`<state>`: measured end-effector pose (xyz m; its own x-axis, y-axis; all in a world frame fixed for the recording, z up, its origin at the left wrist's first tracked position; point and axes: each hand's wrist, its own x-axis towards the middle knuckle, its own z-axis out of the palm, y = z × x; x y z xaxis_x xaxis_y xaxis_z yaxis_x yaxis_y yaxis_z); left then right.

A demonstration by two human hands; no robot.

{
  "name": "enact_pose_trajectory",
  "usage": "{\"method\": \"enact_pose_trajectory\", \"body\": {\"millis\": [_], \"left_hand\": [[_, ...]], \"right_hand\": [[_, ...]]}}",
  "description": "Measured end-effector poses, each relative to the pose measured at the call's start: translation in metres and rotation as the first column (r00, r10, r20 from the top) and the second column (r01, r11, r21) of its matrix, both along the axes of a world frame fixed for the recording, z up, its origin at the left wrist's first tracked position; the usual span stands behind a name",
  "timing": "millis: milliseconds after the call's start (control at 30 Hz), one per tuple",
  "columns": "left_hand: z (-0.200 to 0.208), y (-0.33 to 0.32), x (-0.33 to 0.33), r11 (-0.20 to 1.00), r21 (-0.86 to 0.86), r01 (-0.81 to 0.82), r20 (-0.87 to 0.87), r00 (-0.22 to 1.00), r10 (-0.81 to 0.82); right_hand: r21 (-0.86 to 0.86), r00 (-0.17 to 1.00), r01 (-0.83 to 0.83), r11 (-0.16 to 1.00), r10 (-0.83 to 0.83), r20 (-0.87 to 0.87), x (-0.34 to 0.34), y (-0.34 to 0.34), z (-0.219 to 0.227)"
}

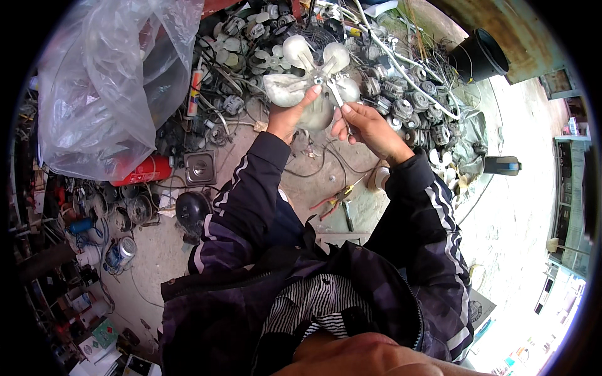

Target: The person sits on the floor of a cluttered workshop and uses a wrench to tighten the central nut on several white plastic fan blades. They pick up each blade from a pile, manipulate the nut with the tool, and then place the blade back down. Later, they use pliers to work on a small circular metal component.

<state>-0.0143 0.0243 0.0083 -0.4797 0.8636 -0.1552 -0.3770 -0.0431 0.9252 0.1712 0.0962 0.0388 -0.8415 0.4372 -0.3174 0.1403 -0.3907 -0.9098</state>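
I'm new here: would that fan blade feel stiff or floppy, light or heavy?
The fan blade is probably stiff: it spreads wide without drooping in the left hand. Its thin-looking shape suggests it may be light.

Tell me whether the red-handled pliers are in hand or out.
Out: the pliers lie on the floor; the left hand holds the fan, the right hand a wrench.

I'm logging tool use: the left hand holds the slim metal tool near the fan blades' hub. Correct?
Wrong hand: the head view shows the right hand holding the slim metal tool near the hub; the left hand holds the fan blades.
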Motion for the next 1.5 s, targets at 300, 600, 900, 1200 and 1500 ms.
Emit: {"method": "enact_pose_trajectory", "body": {"millis": [300,600,900,1200,1500], "left_hand": [[-0.003,-0.001,0.006,1.0,-0.021,0.014,-0.091,0.996,-0.016],[-0.008,0.0,0.005,1.0,0.009,0.006,-0.255,0.967,-0.003],[-0.014,-0.002,-0.01,0.998,-0.003,0.055,-0.515,0.856,-0.049],[-0.025,-0.009,-0.022,0.988,-0.111,0.104,-0.813,0.563,-0.15],[-0.003,-0.001,0.003,1.0,0.013,0.018,-0.084,0.996,-0.017]], "right_hand": [[-0.006,0.999,-0.007,1.0,0.007,0.04,-0.005,0.0,-0.009],[0.02,0.997,-0.025,0.999,0.024,0.074,-0.006,-0.002,-0.014],[0.333,0.99,-0.049,0.942,0.002,0.139,0.01,0.028,-0.02],[0.629,0.943,-0.234,0.741,0.017,0.332,0.03,0.046,-0.007],[0.078,1.0,-0.011,0.997,0.009,0.023,0.008,0.008,-0.003]]}}
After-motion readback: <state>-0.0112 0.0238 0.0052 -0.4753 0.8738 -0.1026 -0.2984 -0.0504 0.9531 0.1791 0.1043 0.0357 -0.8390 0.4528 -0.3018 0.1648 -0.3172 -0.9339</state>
